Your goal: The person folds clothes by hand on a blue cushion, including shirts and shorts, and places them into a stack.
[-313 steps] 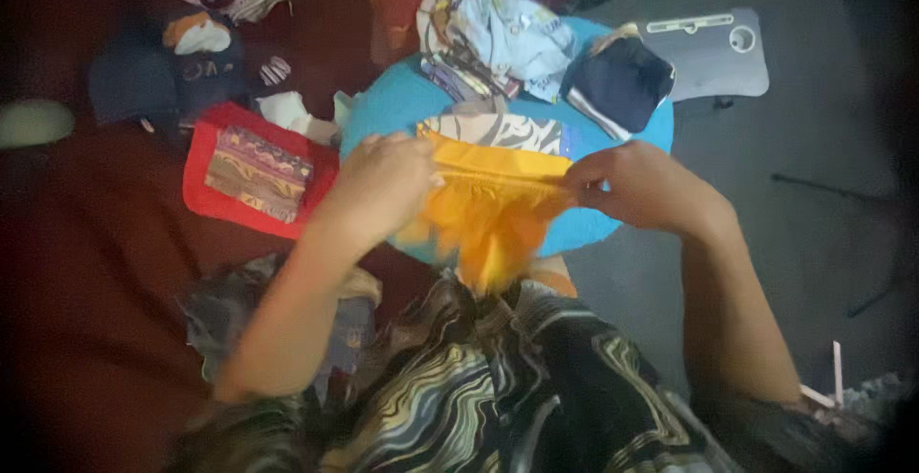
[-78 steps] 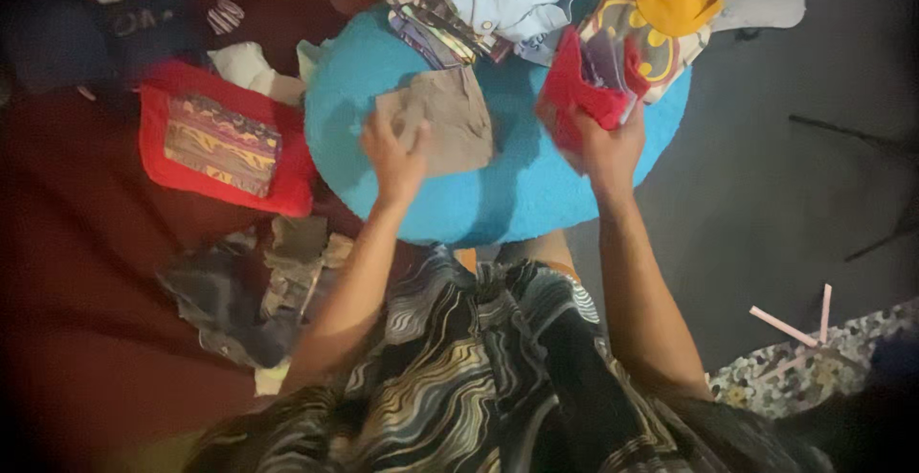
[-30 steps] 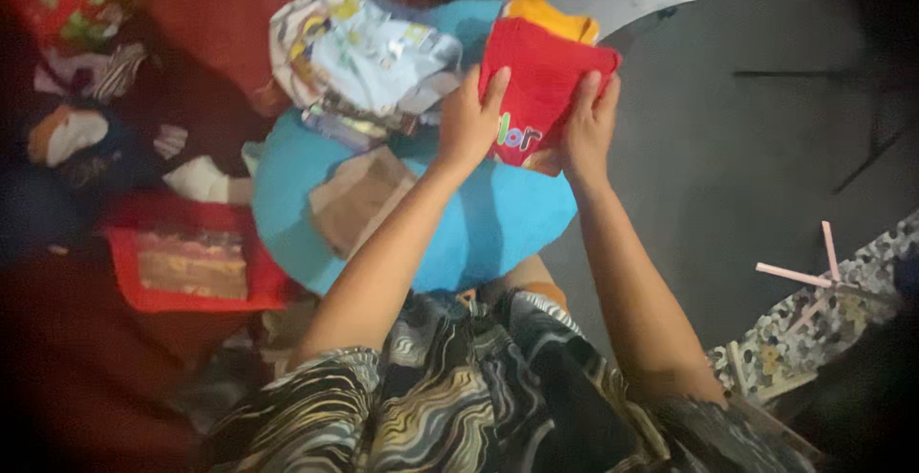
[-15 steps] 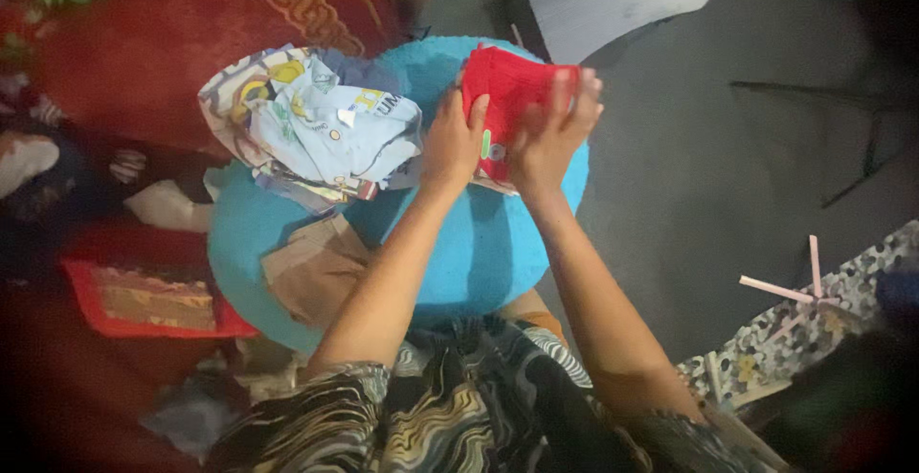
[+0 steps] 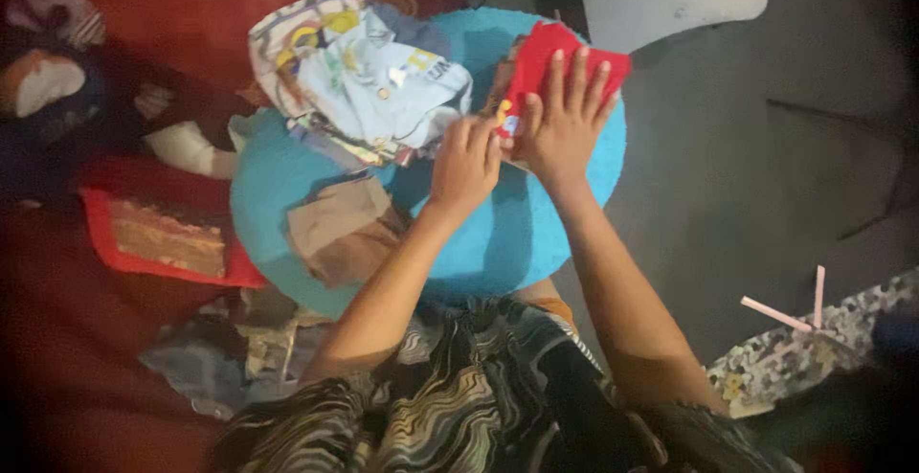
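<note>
Right hand (image 5: pixel 567 117) flat, fingers spread on folded red garment (image 5: pixel 548 56) | left hand (image 5: pixel 464 162) loosely curled beside it, grasp unclear | garment soft, light; best pinched at edges.

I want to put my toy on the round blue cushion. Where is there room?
The blue cushion is bare at its near edge, between the tan cloth and the left hand. Its far side is crowded: the pale printed clothes, and the red garment under the right hand.
</note>
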